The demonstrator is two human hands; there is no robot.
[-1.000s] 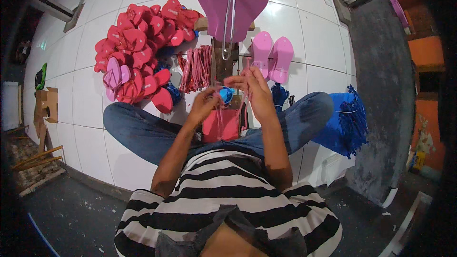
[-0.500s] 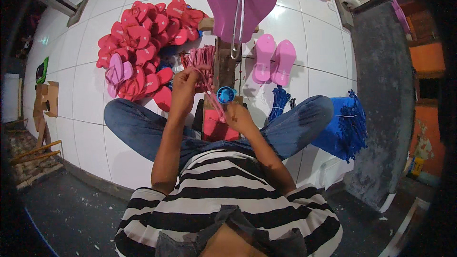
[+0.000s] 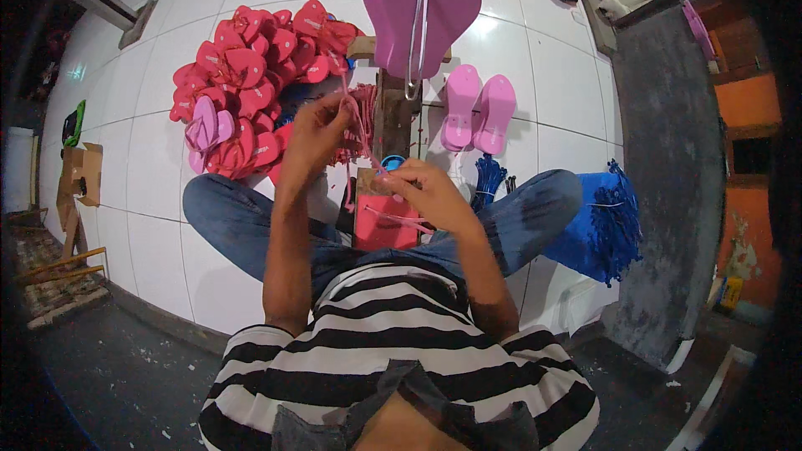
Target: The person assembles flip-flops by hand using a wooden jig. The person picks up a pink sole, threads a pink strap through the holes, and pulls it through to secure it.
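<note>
Pink flip-flop straps (image 3: 360,129) stretch between my two hands over the wooden bench. My left hand (image 3: 317,135) is closed, pinching the upper part of the straps; one length dangles below it. Thumb and fingers of my right hand (image 3: 430,194) pinch the lower end. Another pink strap (image 3: 393,217) crosses the red pad (image 3: 380,232) between my legs, by the right hand. A blue round container (image 3: 392,162) is partly hidden behind the right hand. Beyond the left hand lies a bundle of pink straps (image 3: 368,100), partly covered.
Pink soles (image 3: 439,0) rise ahead, with a metal loop (image 3: 415,50) hanging in front. Red flip-flops (image 3: 246,67) heap at the left, with a lilac pair (image 3: 205,124). Two pink soles (image 3: 495,108) lie right, near blue straps (image 3: 489,179). More blue straps (image 3: 614,225) lie beyond my right knee.
Both hands have risen and shifted slightly. The right hand has moved up and right, partly covering the blue container. Strap ends now lie across the red pad.
</note>
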